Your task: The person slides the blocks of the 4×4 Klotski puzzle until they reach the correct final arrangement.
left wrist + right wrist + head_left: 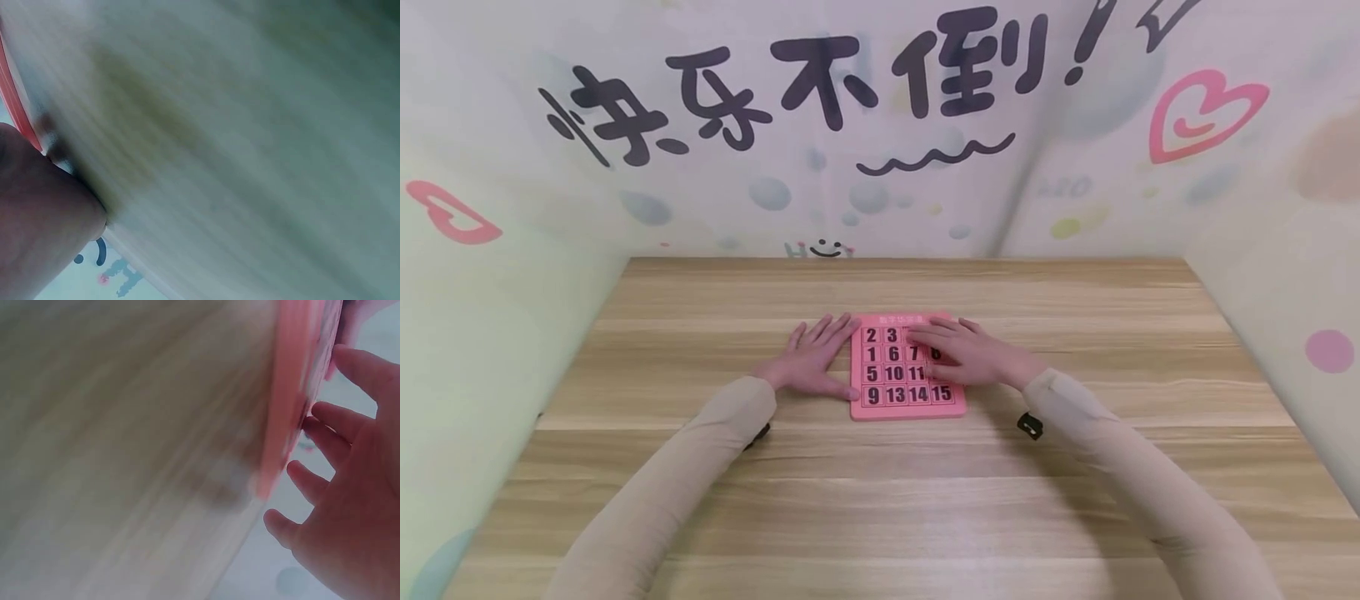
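A pink number sliding puzzle lies flat on the wooden table, its black numbers facing up. Along its left side, my left hand is spread out, with the fingertips at the upper left corner and the thumb at the lower left edge. My right hand reaches over the puzzle from the right, its fingers on the upper right tiles, hiding some numbers. In the right wrist view, the fingers of the right hand extend over the puzzle's side. The left wrist view catches only part of the left hand and a red puzzle edge.
The wooden table extends around the puzzle. Behind it stands a wall with large black characters and coloured drawings. Dark wrist devices show under both sleeves, the right one more clearly.
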Tool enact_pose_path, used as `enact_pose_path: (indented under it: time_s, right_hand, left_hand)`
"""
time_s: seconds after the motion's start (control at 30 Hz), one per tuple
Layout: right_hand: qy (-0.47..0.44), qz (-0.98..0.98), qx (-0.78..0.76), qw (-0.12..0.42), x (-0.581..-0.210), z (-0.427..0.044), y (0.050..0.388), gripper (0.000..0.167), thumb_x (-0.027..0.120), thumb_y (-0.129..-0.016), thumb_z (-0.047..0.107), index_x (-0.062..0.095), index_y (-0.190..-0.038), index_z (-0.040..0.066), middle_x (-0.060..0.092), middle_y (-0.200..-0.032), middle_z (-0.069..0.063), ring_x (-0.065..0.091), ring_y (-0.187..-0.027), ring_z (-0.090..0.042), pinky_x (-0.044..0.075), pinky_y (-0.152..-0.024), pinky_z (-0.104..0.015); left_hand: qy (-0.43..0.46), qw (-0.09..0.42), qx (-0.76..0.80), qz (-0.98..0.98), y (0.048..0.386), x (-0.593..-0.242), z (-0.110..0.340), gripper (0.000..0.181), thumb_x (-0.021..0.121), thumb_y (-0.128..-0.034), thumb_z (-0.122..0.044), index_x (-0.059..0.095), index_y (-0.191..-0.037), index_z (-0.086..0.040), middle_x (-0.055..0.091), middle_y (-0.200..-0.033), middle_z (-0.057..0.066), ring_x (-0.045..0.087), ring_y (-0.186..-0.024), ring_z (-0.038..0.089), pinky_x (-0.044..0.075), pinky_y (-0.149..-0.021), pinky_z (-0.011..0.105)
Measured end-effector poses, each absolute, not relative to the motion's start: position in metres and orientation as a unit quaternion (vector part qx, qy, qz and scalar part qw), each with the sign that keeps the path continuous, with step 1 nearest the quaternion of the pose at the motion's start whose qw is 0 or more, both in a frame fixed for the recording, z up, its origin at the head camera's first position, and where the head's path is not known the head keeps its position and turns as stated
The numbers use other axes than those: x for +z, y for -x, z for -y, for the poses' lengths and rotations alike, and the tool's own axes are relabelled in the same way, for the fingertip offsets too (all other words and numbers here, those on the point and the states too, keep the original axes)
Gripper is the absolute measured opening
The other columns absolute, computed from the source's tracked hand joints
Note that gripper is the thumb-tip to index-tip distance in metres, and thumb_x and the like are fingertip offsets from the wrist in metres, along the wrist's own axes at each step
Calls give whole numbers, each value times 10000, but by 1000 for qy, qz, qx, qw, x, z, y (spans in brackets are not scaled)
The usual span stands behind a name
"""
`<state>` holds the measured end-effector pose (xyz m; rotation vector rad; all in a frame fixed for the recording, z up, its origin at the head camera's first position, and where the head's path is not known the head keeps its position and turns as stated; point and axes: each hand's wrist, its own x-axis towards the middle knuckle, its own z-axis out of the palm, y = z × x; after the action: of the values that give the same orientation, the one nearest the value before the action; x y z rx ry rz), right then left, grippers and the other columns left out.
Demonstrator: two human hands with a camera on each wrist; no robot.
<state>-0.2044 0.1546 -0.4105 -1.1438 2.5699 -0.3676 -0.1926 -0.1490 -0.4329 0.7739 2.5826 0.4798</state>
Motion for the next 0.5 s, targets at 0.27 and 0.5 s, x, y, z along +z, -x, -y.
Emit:
enact_pose_path:
  time_s: [0.27,0.5]
  right_hand:
    - [387,-904,-122,136,-411,-174,202,597,532,-980,359,357,-1505,133,299,-1554,-75,156,-1434,-360,77,-1116,-623]
    - [413,-895,-120,121,-403,-155,202,559,523,-989,374,411,-1477,124,328,-1539,-97,181,-1428,-364,101,-1114,-623]
  left_hand:
    - [-272,204,171,-925,192,-431,149,1173,674,-768,-660,-20,-1562,-147,-87,-1608,75,-111,-1448,304,-135,-1108,546]
    - [-277,201,171,-924,191,-430,148,1166,672,-771,-658,-8,-1562,-136,-78,-1607,91,-95,-1449,321,-121,-1108,559]
